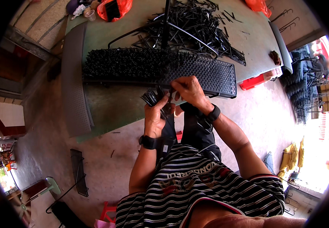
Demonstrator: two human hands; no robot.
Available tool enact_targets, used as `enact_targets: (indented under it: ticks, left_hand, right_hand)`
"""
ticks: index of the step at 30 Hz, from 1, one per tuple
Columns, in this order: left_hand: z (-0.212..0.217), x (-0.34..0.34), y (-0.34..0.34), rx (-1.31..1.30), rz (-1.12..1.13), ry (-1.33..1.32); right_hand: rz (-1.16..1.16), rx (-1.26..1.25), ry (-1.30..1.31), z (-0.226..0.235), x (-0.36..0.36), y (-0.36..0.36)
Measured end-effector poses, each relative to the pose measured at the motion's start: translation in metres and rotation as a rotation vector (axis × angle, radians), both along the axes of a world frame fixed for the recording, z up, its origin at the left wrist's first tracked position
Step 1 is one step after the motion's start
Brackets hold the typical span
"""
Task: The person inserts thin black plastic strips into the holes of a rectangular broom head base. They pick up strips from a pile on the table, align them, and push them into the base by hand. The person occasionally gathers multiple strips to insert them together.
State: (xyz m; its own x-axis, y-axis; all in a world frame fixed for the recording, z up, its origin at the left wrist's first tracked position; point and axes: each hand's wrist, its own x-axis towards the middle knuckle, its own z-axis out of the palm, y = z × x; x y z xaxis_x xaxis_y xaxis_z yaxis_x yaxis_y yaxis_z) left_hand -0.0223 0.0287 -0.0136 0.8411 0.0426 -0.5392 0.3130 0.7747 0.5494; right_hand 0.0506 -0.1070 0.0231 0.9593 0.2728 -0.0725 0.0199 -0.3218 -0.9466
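Observation:
My left hand (157, 116) is closed round a bundle of thin black strips (149, 97), whose ends fan out above the fingers. Close beside it, my right hand (189, 90) is pinched at the front edge of a long black perforated panel (214, 74). A dark strip shows just under its fingertips, partly hidden by them. Dense upright black strips (122, 64) fill the panel's left and middle parts, while bare holes show on the right. A black metal frame (196, 34) rises behind the panel.
A heap of loose black strips (195, 26) lies behind the panel on the green table (107, 110). Grey perforated sheets (75, 79) cover the table's ends. A red container (253, 81) sits by the right edge. Black racks (301, 83) are stacked farther right. A dark panel (79, 171) lies on the floor.

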Motion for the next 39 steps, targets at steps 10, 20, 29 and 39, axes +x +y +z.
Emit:
enact_targets:
  ticks: [10, 20, 29, 39]
  left_hand:
    - [-0.002, -0.008, 0.008, 0.173, 0.076, 0.011]
    - [-0.001, -0.009, 0.009, 0.177, 0.135, 0.007]
    - [0.006, -0.008, -0.006, 0.16, -0.045, -0.093]
    - [0.014, 0.0, -0.016, 0.147, 0.083, -0.035]
  right_hand:
    - [-0.249, 0.106, -0.581, 0.007, 0.006, 0.026]
    - [0.095, -0.309, -0.949, -0.009, 0.02, 0.025]
    - [0.018, -0.22, -0.228, -0.002, 0.008, 0.003]
    - [-0.288, -0.002, -0.624, 0.005, 0.028, -0.003]
